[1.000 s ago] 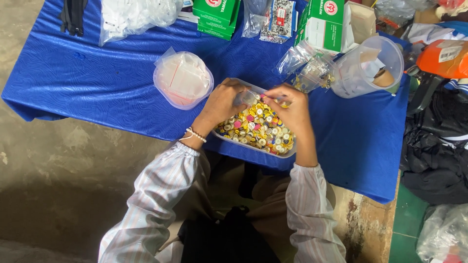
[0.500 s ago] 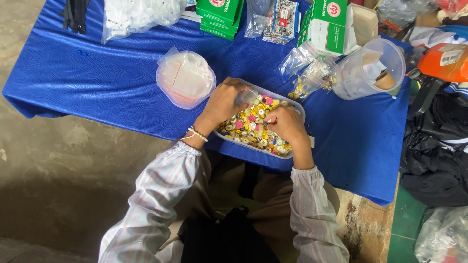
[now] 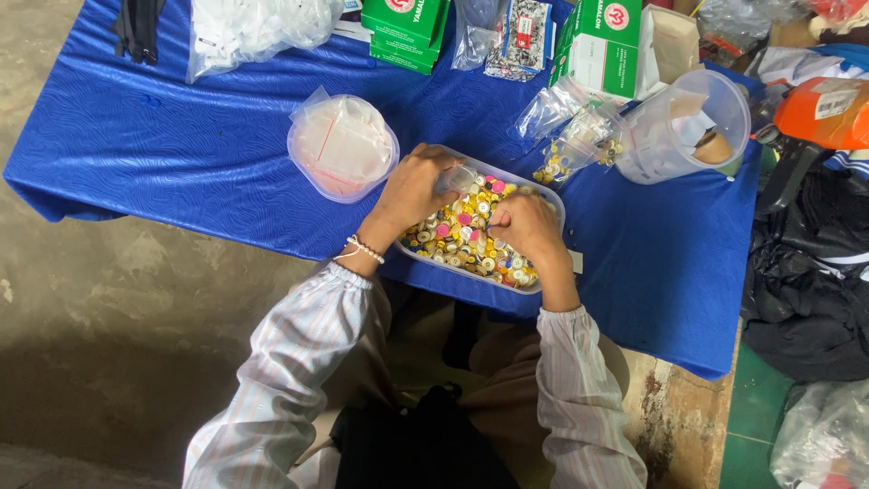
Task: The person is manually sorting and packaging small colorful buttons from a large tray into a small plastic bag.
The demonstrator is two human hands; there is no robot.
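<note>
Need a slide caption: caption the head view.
Both hands sort colourful buttons in a clear tray on a blue cloth.

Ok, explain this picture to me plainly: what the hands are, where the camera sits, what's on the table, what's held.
There is no machine here, just a person's two bare hands. The one picture comes from a camera on that person's head, looking down. A blue cloth covers the table. On it stands a clear tub full of coloured buttons. The left hand holds a small clear bag over the tub; the right hand rests in the buttons, what its fingers grip is hidden. Nearby are a round tub of bags, green boxes and a clear jug.
</note>
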